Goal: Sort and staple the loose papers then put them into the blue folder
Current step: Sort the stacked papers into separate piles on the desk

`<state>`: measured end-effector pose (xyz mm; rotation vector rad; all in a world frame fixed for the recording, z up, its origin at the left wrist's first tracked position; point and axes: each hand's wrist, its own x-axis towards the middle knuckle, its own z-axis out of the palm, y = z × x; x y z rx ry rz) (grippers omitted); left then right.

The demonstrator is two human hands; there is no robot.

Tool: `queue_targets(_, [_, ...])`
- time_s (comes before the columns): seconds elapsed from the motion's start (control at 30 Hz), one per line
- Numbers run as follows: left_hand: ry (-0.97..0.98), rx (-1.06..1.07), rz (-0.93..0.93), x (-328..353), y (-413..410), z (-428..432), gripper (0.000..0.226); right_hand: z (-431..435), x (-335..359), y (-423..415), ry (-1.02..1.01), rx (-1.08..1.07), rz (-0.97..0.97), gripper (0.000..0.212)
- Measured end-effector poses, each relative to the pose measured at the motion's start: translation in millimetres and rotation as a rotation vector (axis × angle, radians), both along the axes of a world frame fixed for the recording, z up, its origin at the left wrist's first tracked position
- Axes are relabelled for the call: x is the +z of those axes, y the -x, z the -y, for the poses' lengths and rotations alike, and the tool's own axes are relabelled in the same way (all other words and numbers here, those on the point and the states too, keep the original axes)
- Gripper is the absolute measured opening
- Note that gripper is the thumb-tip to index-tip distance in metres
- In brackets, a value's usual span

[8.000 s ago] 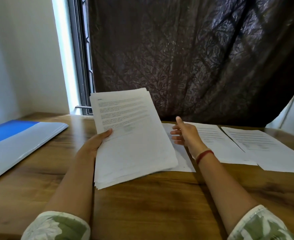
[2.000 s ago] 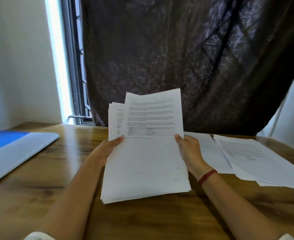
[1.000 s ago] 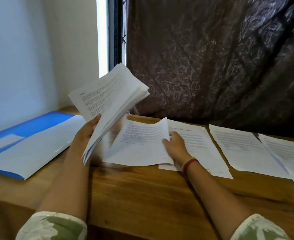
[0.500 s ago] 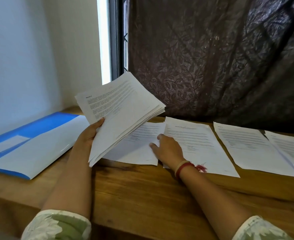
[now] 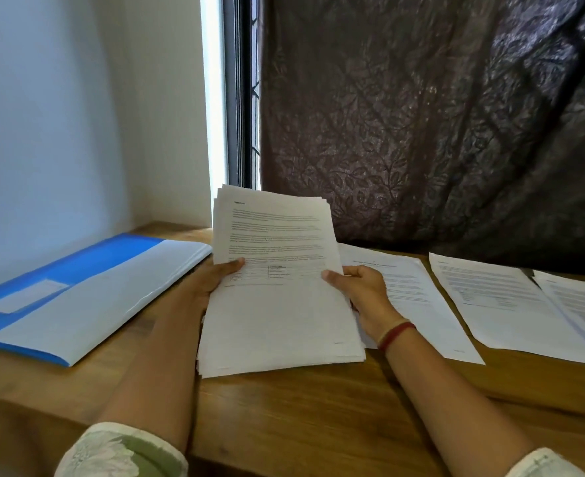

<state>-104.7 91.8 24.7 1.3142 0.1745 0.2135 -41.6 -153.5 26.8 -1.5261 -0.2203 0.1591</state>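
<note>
A stack (image 5: 280,315) of printed papers is held over the table (image 5: 318,414), tilted up toward the person, with its lower edge close to the wood. The left hand (image 5: 208,287) grips the stack's left edge and the right hand (image 5: 363,290) its right edge. Each thumb lies on the top sheet, and the other fingers are hidden behind the stack. A red band (image 5: 397,333) circles the right wrist. Left of the stack the blue folder (image 5: 77,297) lies flat and closed on the table. Right of the stack three separate sheets (image 5: 421,304) (image 5: 497,304) (image 5: 583,304) lie in a row, the last two overlapping. Behind the stack hangs a dark curtain (image 5: 421,115), beside a window (image 5: 239,98).
</note>
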Motion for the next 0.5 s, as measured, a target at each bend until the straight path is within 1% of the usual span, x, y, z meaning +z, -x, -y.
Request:
queue_targets(0.07, [-0.032, 0.025, -0.011, -0.3, -0.8, 2.4, 0.037, -4.6, -5.0, -5.3, 0.133, -0.158, 0.12, 0.02])
queue_targets(0.1, [-0.031, 0.038, -0.012, -0.8, -2.2, 3.5, 0.034, -6.1, -5.9, -7.6, 0.167, -0.212, 0.166, 0.018])
queue_targets(0.17, [-0.01, 0.034, -0.025, -1.5, -4.6, 4.4, 0.029, -7.1, -7.0, -9.8, 0.17, -0.275, 0.211, 0.018])
queue_targets(0.27, [0.0, 0.017, -0.046, -0.4, -4.1, 6.3, 0.026, -4.7, -8.1, -11.3, 0.189, -0.317, 0.239, 0.026])
queue_targets(0.33, [0.013, 0.012, -0.047, -0.1, -4.2, 6.0, 0.03, -3.3, -5.8, -10.4, 0.181, -0.318, 0.233, 0.028])
queue_targets(0.4, [0.02, 0.023, -0.037, -1.6, -3.9, 4.6, 0.029, 0.0, -2.9, -13.1, 0.153, -0.371, 0.222, 0.028])
queue_targets(0.5, [0.113, 0.07, 0.037, -3.2, -0.6, 3.6, 0.03, 14.6, 4.1, -27.2, -0.057, -0.53, 0.094, 0.025])
